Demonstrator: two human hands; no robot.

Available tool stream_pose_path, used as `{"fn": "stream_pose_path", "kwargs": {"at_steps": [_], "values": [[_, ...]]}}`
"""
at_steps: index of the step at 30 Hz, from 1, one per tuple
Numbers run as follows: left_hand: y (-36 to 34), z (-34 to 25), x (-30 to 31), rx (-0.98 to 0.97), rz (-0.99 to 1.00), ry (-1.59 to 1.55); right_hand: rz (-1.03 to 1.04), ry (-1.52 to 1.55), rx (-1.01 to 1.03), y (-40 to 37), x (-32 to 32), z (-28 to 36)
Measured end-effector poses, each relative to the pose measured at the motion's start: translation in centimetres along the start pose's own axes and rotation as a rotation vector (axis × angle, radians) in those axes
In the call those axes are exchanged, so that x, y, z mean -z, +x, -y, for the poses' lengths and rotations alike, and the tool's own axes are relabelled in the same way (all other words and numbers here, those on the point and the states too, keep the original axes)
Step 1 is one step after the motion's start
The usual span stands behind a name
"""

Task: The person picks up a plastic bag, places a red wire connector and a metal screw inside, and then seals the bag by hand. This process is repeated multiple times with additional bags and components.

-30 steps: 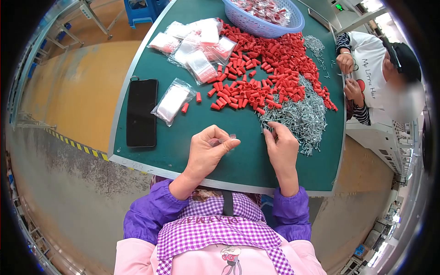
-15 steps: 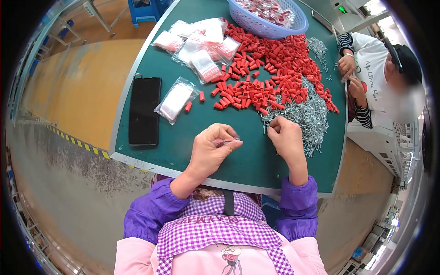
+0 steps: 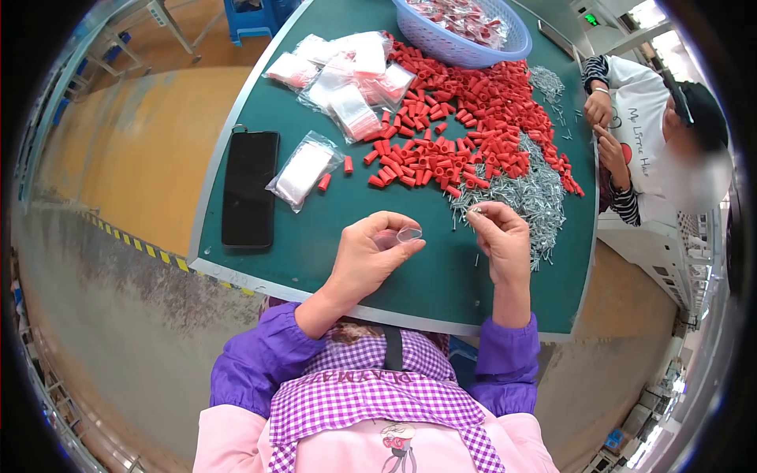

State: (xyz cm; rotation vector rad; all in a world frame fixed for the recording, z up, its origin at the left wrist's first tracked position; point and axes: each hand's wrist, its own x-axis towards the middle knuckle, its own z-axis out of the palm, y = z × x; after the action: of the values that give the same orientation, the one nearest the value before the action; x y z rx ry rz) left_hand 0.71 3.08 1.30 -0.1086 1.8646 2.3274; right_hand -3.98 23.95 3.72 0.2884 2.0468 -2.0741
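Note:
My left hand [image 3: 369, 254] holds a small clear plastic bag [image 3: 407, 234] with its mouth held open between thumb and fingers, just above the green table [image 3: 315, 229]. My right hand [image 3: 500, 236] is lifted off the table with a few small metal screws [image 3: 475, 210] pinched in its fingertips, right beside the grey screw pile [image 3: 524, 201]. The two hands are close together, about a hand's width apart. A big heap of red wire caps [image 3: 465, 118] lies beyond them.
A black phone [image 3: 249, 188] lies at the table's left edge. Clear bags [image 3: 300, 171] and more filled bags [image 3: 347, 75] lie at the back left. A blue basket [image 3: 461, 31] stands at the far edge. Another person [image 3: 658, 118] sits at the right side.
My right hand has left the screw pile and risen with screws pinched in it, moving toward the bag. My left hand has opened the bag's mouth wider.

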Motion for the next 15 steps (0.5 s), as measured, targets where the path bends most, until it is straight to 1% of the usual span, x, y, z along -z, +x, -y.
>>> {"fn": "stream_pose_path", "kwargs": {"at_steps": [3, 6, 9, 10, 13, 15], "values": [[0.1, -0.2, -0.3, -0.020, 0.012, 0.041, 0.081, 0.087, 0.050, -1.8, -2.2, 0.6], [0.2, 0.0, -0.5, -0.016, 0.023, 0.050, 0.180, 0.059, 0.161, -2.7, -4.1, 1.1], [0.3, 0.7, -0.3, -0.052, 0.025, 0.058, 0.258, -0.027, 0.199, -2.7, -4.5, 0.5], [0.3, 0.8, -0.2, -0.074, 0.024, 0.061, 0.263, -0.052, 0.190, -2.7, -4.6, 0.7], [0.1, 0.2, -0.1, -0.108, 0.010, 0.098, 0.198, -0.060, 0.210, -2.9, -5.0, 0.7], [0.0, 0.1, 0.0, -0.111, 0.001, 0.117, 0.099, -0.042, 0.187, -2.5, -4.7, 0.5]]}}
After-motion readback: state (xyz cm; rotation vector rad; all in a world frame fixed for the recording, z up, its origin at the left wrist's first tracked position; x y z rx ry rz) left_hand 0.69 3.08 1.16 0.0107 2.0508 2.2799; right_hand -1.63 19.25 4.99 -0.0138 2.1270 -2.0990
